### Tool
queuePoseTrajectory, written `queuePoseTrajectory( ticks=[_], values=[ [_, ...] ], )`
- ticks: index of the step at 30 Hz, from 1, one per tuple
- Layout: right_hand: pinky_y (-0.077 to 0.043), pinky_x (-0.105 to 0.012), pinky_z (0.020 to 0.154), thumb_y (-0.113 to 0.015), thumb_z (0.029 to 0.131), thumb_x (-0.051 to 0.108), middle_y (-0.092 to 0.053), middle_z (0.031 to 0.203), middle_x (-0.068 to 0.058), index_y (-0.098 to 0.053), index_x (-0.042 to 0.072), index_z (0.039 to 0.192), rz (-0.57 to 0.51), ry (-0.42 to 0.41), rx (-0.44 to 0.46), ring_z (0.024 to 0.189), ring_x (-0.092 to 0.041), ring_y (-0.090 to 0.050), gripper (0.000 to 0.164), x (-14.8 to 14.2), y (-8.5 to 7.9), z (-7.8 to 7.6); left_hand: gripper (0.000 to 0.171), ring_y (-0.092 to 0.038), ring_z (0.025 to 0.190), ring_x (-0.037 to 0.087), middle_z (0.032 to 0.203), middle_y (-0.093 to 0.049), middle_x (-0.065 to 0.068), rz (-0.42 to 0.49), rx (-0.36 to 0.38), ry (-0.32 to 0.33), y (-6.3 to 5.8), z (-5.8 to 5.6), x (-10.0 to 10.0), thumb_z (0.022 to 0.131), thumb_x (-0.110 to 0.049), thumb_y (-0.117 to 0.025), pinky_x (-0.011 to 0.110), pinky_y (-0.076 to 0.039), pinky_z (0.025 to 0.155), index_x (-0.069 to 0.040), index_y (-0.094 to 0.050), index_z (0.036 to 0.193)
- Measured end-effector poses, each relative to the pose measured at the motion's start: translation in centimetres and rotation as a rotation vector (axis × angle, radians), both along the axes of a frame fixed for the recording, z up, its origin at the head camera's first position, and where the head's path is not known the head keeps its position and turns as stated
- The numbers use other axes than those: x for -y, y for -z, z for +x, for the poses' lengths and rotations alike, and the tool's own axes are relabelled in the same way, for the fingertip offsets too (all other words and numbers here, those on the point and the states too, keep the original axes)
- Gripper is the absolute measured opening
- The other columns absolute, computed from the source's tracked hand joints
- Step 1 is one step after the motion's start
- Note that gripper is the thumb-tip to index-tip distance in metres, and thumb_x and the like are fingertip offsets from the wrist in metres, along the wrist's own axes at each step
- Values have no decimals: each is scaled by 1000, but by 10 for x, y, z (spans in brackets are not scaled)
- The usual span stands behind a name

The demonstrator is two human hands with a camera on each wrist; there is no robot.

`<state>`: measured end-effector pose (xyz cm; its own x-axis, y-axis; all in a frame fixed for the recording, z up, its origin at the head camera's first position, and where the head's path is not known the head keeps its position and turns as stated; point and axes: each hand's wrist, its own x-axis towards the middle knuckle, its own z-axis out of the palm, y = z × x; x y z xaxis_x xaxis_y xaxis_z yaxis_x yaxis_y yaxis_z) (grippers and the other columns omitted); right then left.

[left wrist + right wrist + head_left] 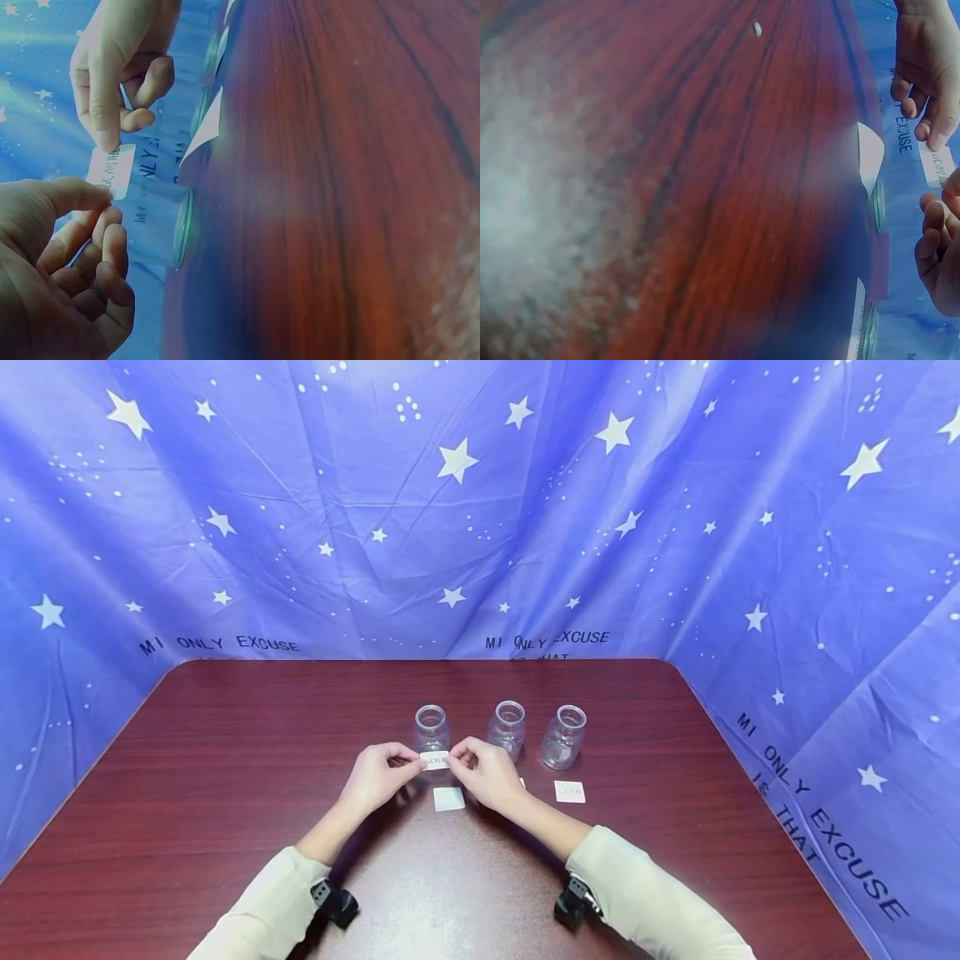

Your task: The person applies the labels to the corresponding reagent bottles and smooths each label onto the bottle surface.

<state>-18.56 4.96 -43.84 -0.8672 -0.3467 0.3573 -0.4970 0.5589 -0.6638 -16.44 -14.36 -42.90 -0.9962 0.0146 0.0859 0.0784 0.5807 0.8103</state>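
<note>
A small white label [435,761] with dark printed characters is stretched between both hands, in front of the leftmost glass jar [431,720]. My left hand [378,777] pinches its left end between thumb and finger. At the opposite end, my right hand [483,768] pinches it the same way. The left wrist view shows the label [112,172] held up off the table by its two ends. Just below the hands lies a blank white paper square [449,799], and its edge [202,139] curls up in the left wrist view.
Two more open glass jars, a middle one [509,727] and a right one [564,739], stand to the right. Before the right jar lies another printed label [570,792]. A further white piece [522,783] is mostly hidden by my right hand. A starry blue curtain [457,527] surrounds the dark red table [225,777].
</note>
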Motion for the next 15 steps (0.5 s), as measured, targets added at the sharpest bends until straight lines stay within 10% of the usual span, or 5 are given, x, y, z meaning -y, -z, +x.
queuePoseTrajectory(
  ticks=[15],
  values=[
    [-41, -15, 53, -64, 85, 19, -62, 66, 4, -65, 13, 82, 24, 36, -17, 57, -2, -50, 7, 6, 4, -5, 8, -64, 53, 13, 67, -69, 1, -51, 7, -19, 2, -2, 0, 81, -19, -70, 22, -45, 53, -12, -70, 84]
  ],
)
